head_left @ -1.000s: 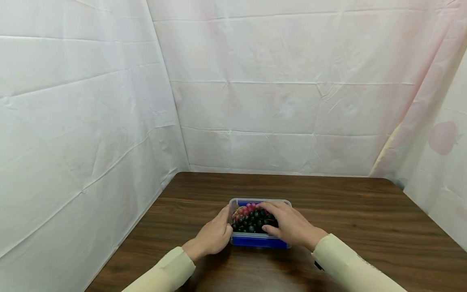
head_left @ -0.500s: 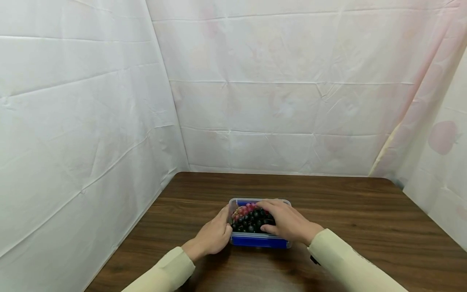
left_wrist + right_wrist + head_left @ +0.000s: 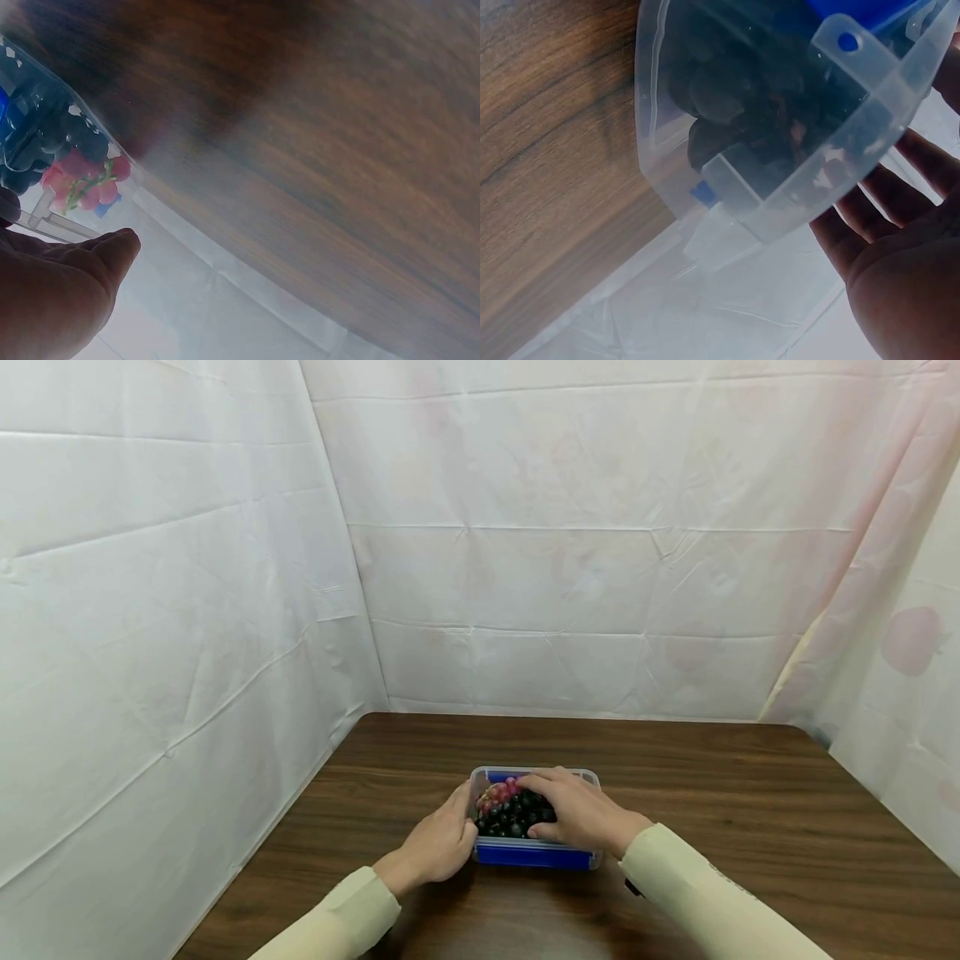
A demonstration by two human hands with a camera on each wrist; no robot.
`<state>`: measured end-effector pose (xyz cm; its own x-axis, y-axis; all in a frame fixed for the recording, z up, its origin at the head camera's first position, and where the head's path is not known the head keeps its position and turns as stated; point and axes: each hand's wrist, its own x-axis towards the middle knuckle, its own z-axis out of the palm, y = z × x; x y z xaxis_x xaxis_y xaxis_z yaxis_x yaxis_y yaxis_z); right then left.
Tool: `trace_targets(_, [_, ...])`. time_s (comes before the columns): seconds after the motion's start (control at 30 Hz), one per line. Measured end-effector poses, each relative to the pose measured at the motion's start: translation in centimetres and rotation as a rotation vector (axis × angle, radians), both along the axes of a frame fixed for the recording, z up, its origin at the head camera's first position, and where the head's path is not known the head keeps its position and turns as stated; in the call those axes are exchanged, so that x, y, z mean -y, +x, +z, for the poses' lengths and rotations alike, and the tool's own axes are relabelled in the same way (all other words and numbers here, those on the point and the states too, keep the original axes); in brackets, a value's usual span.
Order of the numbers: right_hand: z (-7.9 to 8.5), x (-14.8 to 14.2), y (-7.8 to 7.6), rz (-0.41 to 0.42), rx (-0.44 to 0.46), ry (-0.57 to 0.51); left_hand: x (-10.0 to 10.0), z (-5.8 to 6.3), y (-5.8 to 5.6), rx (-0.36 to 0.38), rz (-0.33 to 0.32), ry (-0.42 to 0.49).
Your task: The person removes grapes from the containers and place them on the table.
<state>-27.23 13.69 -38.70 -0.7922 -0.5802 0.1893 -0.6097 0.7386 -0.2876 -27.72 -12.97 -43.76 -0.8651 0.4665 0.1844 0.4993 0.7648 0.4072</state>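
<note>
- A clear container [image 3: 498, 842] with a blue band [image 3: 534, 857] on its near side sits on the dark wooden table [image 3: 750, 797], its top open.
- Inside lie bunches of grapes: red grapes [image 3: 498, 793] toward the far left, dark grapes [image 3: 512, 818] nearer and more to the right.
- The person's left hand [image 3: 433, 845] lies against the container's left end, fingers straight; it presses there rather than clenching anything.
- The right hand [image 3: 581, 812] reaches in over the right end, thumb near and fingers far, around the dark grapes. The fingertips are partly hidden, so whether it grasps the fruit or merely rests on it cannot be told.
- The step in hand appears to be handling or settling the grapes while the left hand steadies the container.
- The next move would seem to call for a gentle right hand that avoids catching the rim, with the left hand bracing against any slide.
</note>
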Motion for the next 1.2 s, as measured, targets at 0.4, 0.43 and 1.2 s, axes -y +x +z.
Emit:
trace_targets(0.4, [-0.2, 0.6, -0.7, -0.001, -0.037, 0.050, 0.1, 0.0, -0.1, -0.011, 0.000, 0.005])
trace_targets(0.43, [-0.2, 0.7, -0.8, -0.002, -0.037, 0.050, 0.1, 0.0, -0.1, -0.011, 0.000, 0.004])
trace_targets(1.2, [-1.0, 1.5, -1.1, -0.018, -0.084, 0.050, 0.2, -0.1, -0.1, -0.007, -0.016, 0.024])
